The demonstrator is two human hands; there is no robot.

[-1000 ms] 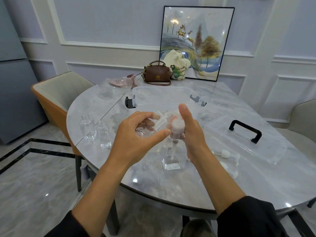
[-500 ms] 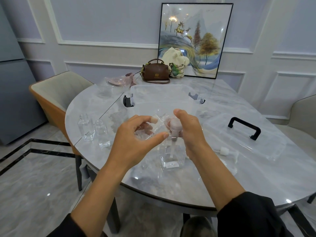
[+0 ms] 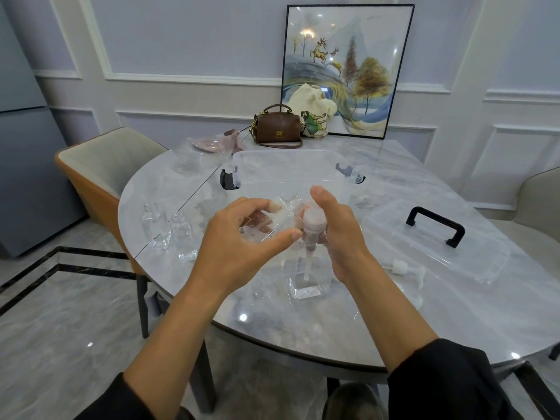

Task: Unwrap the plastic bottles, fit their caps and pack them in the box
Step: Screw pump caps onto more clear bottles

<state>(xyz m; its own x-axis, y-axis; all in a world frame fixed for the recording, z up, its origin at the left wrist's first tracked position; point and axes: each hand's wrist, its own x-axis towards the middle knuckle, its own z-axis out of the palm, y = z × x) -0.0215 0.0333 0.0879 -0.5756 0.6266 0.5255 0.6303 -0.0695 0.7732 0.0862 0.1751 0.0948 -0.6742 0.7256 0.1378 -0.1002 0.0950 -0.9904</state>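
A clear square bottle [image 3: 306,278] with a white pump cap [image 3: 313,221] is held above the table's near edge. My right hand [image 3: 339,234] grips its neck and cap, thumb raised. My left hand [image 3: 242,237] pinches crinkled clear plastic wrap [image 3: 280,216] around the top. Two bare clear bottles [image 3: 154,225] [image 3: 183,236] without caps stand at the left. A loose pump cap [image 3: 400,266] lies at the right. The clear box [image 3: 291,169] with black latches sits behind my hands.
The box's clear lid [image 3: 436,241] with a black handle lies to the right. A brown handbag [image 3: 277,125], a cloth bag [image 3: 312,112], a framed picture [image 3: 345,71] and crumpled wrappers [image 3: 209,147] are at the back. An orange-backed chair [image 3: 100,165] stands left of the round marble table [image 3: 394,313].
My hands and the bottle stay almost where they were; the wrap at the top shifts slightly between my left fingers. The camera view has dipped a little.
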